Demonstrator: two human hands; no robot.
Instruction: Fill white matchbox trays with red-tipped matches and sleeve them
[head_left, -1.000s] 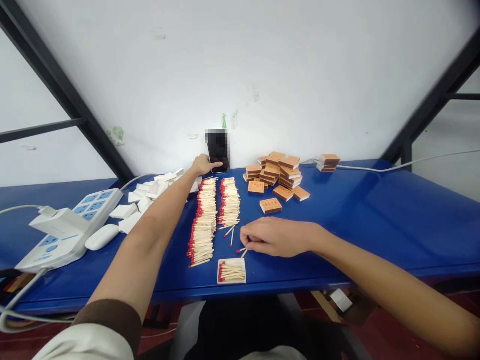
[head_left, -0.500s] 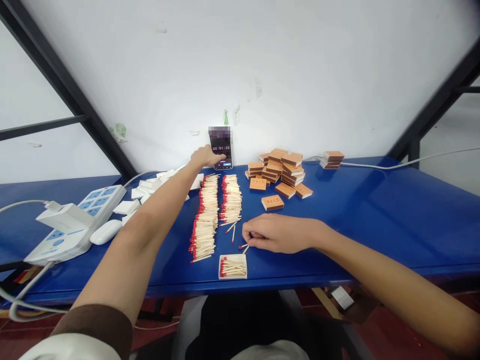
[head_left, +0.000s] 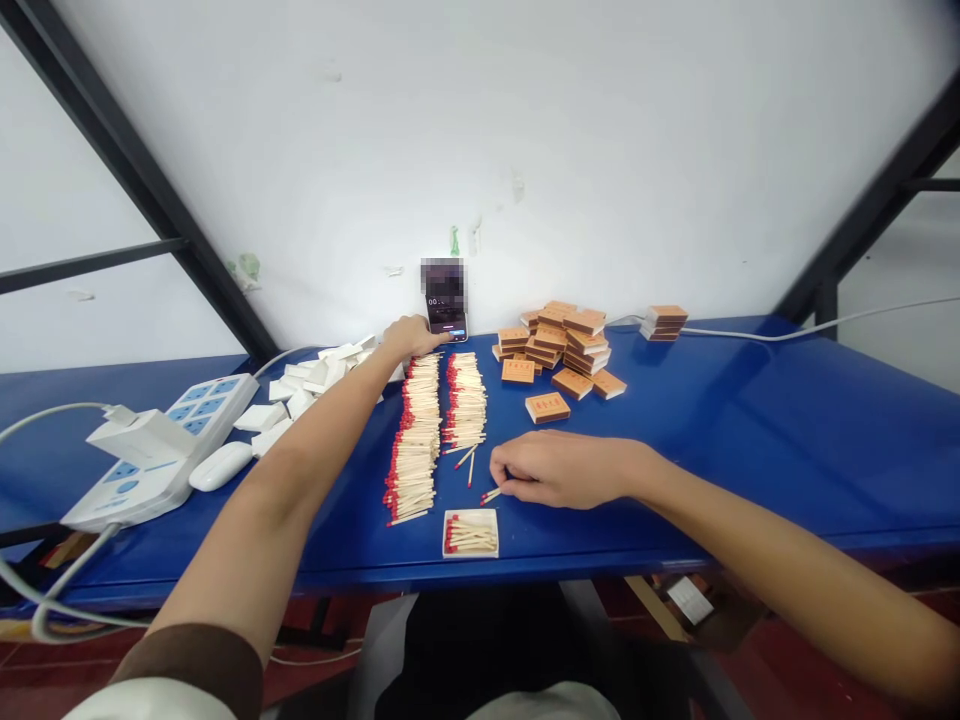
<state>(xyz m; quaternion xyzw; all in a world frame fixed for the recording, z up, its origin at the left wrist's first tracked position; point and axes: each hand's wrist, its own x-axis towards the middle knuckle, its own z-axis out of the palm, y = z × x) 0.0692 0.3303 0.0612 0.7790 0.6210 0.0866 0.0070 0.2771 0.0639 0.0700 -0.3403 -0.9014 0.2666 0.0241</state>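
My left hand reaches to the far edge of the table, one finger stretched toward the bottom of an upright phone leaning on the wall; the other fingers are partly hidden. My right hand rests closed on the table, fingers curled in a pinch on matches whose red heads poke out to the left. Just in front of it lies an open white matchbox tray with several matches inside. Two long rows of matches, the left row and the right row, lie between my arms.
White matchbox trays lie heaped behind my left forearm. Orange matchbox sleeves are piled at the back, with a small stack farther right. At left sit a power strip with cables and a white rounded case.
My left hand has drawn down slightly from the phone's screen toward its lower edge. The right hand stays nearly in place, still closed on the matches. The view has shifted a little.
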